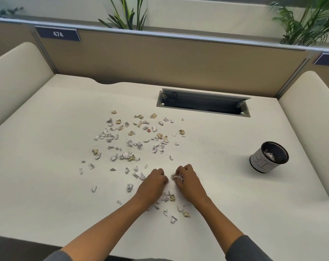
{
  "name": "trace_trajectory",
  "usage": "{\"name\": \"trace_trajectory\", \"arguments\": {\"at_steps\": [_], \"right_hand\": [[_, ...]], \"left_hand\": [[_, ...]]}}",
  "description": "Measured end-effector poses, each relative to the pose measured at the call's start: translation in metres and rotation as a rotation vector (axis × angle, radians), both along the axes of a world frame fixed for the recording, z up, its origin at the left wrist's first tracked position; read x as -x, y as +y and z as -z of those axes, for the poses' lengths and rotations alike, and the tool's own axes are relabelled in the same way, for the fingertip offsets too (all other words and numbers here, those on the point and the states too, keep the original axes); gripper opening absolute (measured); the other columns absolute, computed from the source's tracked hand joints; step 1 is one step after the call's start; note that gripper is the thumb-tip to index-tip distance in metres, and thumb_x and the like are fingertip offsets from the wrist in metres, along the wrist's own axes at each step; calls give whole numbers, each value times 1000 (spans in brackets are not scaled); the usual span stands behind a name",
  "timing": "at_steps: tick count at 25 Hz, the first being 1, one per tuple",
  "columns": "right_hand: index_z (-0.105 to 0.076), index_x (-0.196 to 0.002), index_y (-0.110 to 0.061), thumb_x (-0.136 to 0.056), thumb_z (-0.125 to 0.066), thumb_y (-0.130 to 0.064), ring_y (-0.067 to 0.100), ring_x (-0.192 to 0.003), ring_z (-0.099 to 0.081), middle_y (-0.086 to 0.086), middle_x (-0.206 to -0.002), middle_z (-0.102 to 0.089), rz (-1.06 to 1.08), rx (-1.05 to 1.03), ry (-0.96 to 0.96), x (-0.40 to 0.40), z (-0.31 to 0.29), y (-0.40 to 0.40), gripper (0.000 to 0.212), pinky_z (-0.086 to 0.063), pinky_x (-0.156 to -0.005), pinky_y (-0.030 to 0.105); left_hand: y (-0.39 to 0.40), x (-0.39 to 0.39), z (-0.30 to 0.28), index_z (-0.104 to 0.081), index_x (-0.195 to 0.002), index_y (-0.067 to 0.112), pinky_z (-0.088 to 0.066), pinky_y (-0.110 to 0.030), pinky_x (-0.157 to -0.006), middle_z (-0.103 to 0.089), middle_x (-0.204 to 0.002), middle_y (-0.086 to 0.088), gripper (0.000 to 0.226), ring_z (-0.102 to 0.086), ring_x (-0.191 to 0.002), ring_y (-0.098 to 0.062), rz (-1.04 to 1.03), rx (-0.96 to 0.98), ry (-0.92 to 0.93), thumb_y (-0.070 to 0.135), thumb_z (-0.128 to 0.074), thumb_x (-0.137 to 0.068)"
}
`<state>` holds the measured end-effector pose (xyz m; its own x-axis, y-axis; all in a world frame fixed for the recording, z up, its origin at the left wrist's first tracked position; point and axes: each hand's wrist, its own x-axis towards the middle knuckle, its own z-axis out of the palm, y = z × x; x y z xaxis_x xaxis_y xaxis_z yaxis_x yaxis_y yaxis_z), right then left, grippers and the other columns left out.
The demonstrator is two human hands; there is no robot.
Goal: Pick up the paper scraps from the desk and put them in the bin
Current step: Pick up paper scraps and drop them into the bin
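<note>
Open cable tray (pixel 203 103) behind; sign "474" (pixel 58 34) on partition (pixel 160 59); plants (pixel 126 14) beyond.

Tan partition panel (pixel 160 59) spans the far side. Cream side dividers (pixel 15 72) stand left and right. Green plants (pixel 126 16) rise behind.
</note>
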<state>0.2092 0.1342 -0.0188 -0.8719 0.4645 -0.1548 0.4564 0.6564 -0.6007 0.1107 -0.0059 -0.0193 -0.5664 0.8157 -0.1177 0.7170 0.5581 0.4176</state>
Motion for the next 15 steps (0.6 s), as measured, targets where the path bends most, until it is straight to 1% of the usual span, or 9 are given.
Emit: {"name": "trace_trajectory", "arguments": {"at_steps": [3,5,6,8,10,13,15], "right_hand": [[-60,-102,-15,-95,-58,-19,12,-84,-49,-6,-100,-45,8,8,3,-2,0,1,8,-35,-65,11],[-63,-97,-15,-93,-61,-17,9,-81,-51,-5,-97,-52,54,62,15,-3,-3,3,5,-35,-64,8],[-65,-93,-16,-91,-64,-17,8,-80,-54,-5,-94,-58,102,122,33,-5,-5,5,2,-37,-64,8],[-66,-85,-17,-90,-67,-18,5,-75,-62,-4,-86,-68,226,312,79,-9,-7,9,5,-42,-62,8],[-67,-86,-14,-90,-70,-18,8,-71,-68,-1,-83,-72,334,521,118,-15,-10,13,6,-49,-66,15],[-68,-95,-3,-94,-63,-6,14,-77,-71,7,-91,-71,453,892,199,-22,-12,19,6,-56,-77,21],[-67,-99,2,-95,-56,3,15,-80,-69,10,-95,-68,509,1081,230,-24,-15,20,12,-57,-77,21]], "left_hand": [[-1,3,-1,-72,-111,13,-50,-35,-82,-60,-102,0,24,-54,-101,-19,0,1,-32,12,-52,-97],[0,5,-4,-72,-111,13,-49,-33,-84,-62,-104,-1,25,-55,-102,-19,-6,3,-54,10,-53,-96],[1,7,-6,-73,-110,13,-49,-31,-84,-63,-104,-2,25,-57,-102,-19,-11,5,-66,9,-54,-95],[2,10,-9,-74,-106,13,-49,-28,-84,-64,-104,-3,25,-59,-100,-20,-35,6,-94,7,-54,-94],[3,12,-12,-76,-103,13,-49,-26,-84,-67,-103,-3,24,-62,-99,-19,-88,-6,-131,5,-55,-92],[4,13,-18,-77,-94,12,-49,-19,-78,-72,-99,-2,21,-65,-91,-14,-211,-77,-224,3,-59,-88],[7,12,-23,-79,-88,14,-46,-12,-68,-74,-93,1,21,-63,-78,-6,-267,-127,-286,4,-61,-84]]}}
